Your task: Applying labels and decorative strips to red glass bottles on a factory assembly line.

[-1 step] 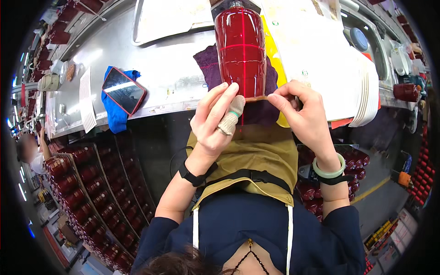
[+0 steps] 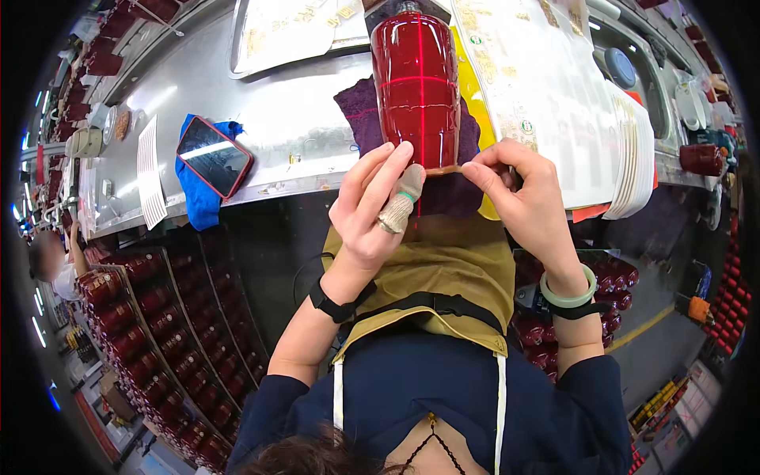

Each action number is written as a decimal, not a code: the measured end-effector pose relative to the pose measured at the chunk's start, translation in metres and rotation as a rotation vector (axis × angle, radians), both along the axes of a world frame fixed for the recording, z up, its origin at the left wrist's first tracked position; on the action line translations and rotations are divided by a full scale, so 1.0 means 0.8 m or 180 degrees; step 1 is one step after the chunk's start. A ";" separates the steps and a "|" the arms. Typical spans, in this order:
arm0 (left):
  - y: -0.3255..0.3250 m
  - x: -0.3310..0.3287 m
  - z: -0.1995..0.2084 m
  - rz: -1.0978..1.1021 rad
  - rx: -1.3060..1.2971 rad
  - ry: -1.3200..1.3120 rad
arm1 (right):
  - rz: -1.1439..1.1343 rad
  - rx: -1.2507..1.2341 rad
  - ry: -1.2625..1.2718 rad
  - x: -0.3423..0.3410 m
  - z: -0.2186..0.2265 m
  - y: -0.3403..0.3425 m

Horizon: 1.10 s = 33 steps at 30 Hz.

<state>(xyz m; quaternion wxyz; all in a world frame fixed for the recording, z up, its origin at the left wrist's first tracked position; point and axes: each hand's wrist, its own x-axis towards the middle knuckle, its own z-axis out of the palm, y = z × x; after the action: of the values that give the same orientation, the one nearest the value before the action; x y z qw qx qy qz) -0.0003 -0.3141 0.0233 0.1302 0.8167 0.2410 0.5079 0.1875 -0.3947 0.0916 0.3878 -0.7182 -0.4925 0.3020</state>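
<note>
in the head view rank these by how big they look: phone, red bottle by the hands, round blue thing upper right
1. red bottle
2. phone
3. round blue thing, apparent size only, nearer the fisheye rim

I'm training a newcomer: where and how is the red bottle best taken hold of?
Probably around the middle, from above: the red bottle lies on its side on the purple cloth, neck pointing away, with its broad, rounded body uncovered there.
</note>
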 end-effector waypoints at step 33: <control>0.015 -0.006 -0.002 -0.0206 -0.1616 -0.0276 | -0.0004 0.0144 0.0380 -0.019 0.020 -0.007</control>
<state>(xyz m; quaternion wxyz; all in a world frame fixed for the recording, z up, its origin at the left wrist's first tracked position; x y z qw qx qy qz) -0.0050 -0.3021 0.0213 0.3575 0.7426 0.3287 0.4612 0.1720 -0.4001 0.1072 0.4328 -0.6903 -0.4747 0.3329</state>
